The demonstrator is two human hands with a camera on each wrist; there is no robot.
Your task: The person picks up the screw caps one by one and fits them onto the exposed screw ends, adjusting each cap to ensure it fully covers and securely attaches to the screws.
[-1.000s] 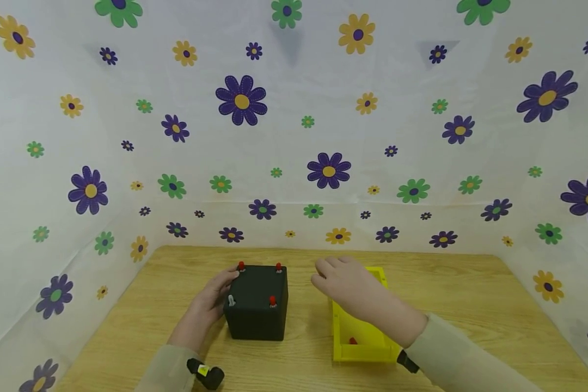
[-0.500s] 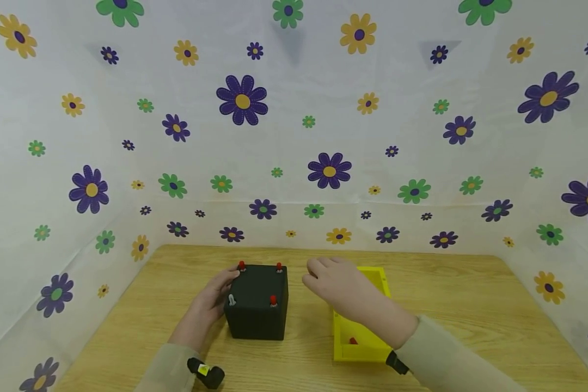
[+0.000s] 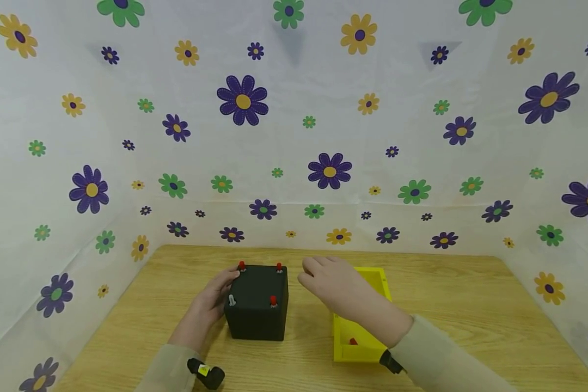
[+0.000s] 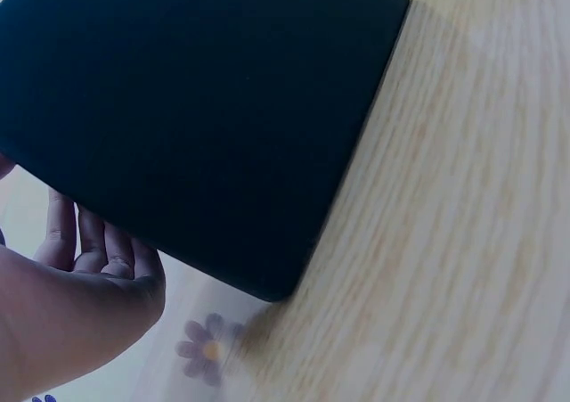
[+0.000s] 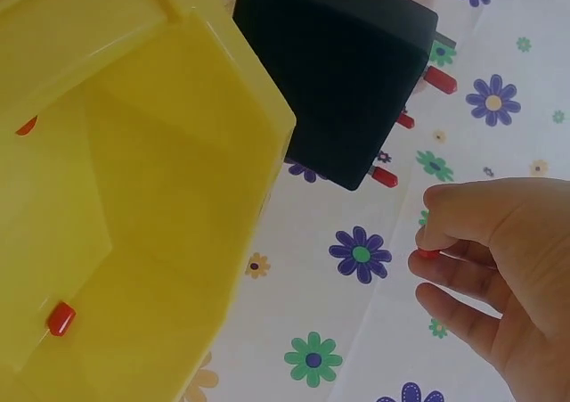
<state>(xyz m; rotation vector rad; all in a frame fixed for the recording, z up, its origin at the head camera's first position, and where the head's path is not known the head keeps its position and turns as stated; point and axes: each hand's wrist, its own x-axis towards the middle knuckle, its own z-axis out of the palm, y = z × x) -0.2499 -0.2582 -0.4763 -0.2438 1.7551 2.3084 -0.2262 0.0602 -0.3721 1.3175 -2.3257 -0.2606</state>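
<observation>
A black box [image 3: 258,287] stands on the table with toggle switches at its top corners. Red caps cover three levers, including the front-right cap [image 3: 273,300]; the front-left metal lever [image 3: 232,300] is bare. Against the box's left side rests my left hand [image 3: 209,299], its fingers [image 4: 93,237] fairly straight in the left wrist view and partly hidden by the box. To the right of the box, raised in the air, my right hand [image 3: 335,286] pinches a small red cap [image 5: 428,253] between thumb and fingertips; most of that cap is covered.
A yellow bin [image 3: 360,354] stands right of the box, under my right forearm. Loose red caps lie inside it, one [image 5: 61,318] near its wall. A flower-printed sheet [image 3: 294,136] hangs behind and beside the wooden table [image 3: 451,305].
My right hand has moved left from above the yellow bin toward the black box, slowing in the last half second. The left hand and the box have stayed in place.
</observation>
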